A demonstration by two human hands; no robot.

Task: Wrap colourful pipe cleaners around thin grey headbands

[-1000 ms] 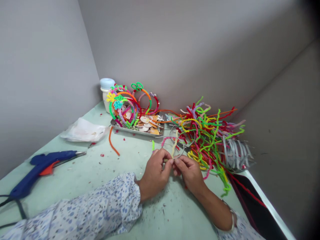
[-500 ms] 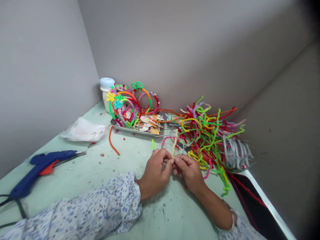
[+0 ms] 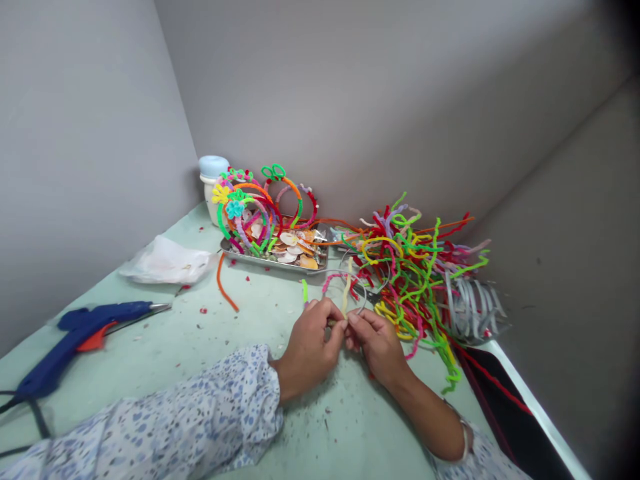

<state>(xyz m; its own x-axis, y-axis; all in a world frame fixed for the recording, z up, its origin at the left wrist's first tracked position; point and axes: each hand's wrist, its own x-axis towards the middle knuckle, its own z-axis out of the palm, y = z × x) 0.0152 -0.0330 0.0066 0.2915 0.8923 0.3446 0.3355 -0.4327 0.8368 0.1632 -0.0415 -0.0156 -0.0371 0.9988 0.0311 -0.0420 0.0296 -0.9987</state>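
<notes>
Both hands meet fingertip to fingertip over the middle of the table. My left hand [image 3: 313,343] is closed, thumb against forefinger, on the lower end of a pale yellow pipe cleaner [image 3: 347,288] that sticks up between the hands. My right hand [image 3: 376,343] pinches at the same spot; its fingertips hide the exact hold. Just behind the fingers curves a thin grey hoop [image 3: 364,283] with a pink fuzzy stretch [image 3: 331,279]; whether the hands touch it I cannot tell. A short green pipe cleaner end [image 3: 305,291] shows above my left knuckles.
Finished pipe-cleaner headbands [image 3: 250,200] stand in a metal tray [image 3: 280,264] of flat pieces. A tangled heap of pipe cleaners [image 3: 415,267] and grey hoops [image 3: 475,307] lie right. At left are a blue glue gun [image 3: 85,333], a plastic bag [image 3: 170,261] and a white bottle [image 3: 213,193].
The whole view has shifted very slightly. Both hands keep their pinch at the pale yellow pipe cleaner, with no other visible change.
</notes>
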